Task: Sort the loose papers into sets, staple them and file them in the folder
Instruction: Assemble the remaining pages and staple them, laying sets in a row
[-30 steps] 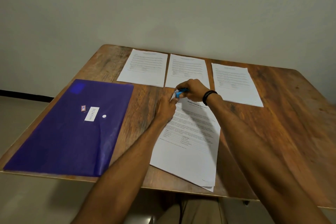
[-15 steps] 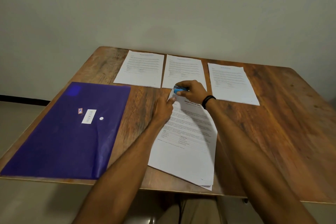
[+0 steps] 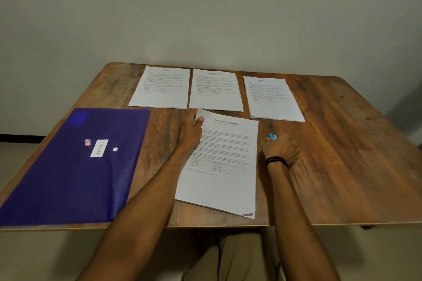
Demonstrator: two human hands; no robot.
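Observation:
A set of printed papers (image 3: 225, 166) lies in front of me on the wooden table (image 3: 342, 166), headed "Sample Financial Statement". My left hand (image 3: 190, 134) rests on its left edge, thumb on the raised top-left corner. My right hand (image 3: 282, 148) is on the table just right of that set and holds a small blue stapler (image 3: 272, 137), of which only the tip shows. Three more paper sets lie in a row at the back: left (image 3: 162, 86), middle (image 3: 215, 90), right (image 3: 271, 98). A purple folder (image 3: 75, 166) lies closed at the left.
The table's near edge runs just below the front paper set. Bare wood fills the right side of the table. A plain wall stands behind the table.
My right hand has drawn the stapler away from the top-left corner of the front set, rightwards and down onto the table. My left hand stays at that corner.

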